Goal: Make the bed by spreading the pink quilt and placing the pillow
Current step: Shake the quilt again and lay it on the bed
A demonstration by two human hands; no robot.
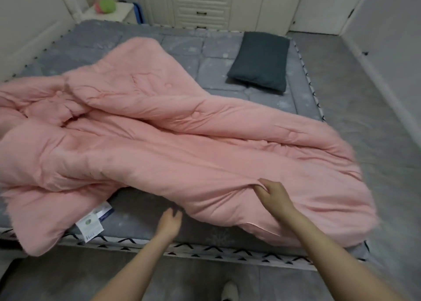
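The pink quilt lay bunched crosswise before both hands, right hand pinching its near fold, left hand relaxed beside its edge.

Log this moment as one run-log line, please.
stage: spreading | pink quilt: bunched, partly folded on bed | right hand: pinching quilt fold | left hand: open at quilt edge | pillow: far corner

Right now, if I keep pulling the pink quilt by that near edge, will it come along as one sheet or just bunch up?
Probably bunch. The pink quilt lies in deep soft folds, so it looks floppy and should drape from wherever the right hand pinches it. Its puffy padding suggests light for its size. One corner overhangs the mattress edge, so it may slide off.
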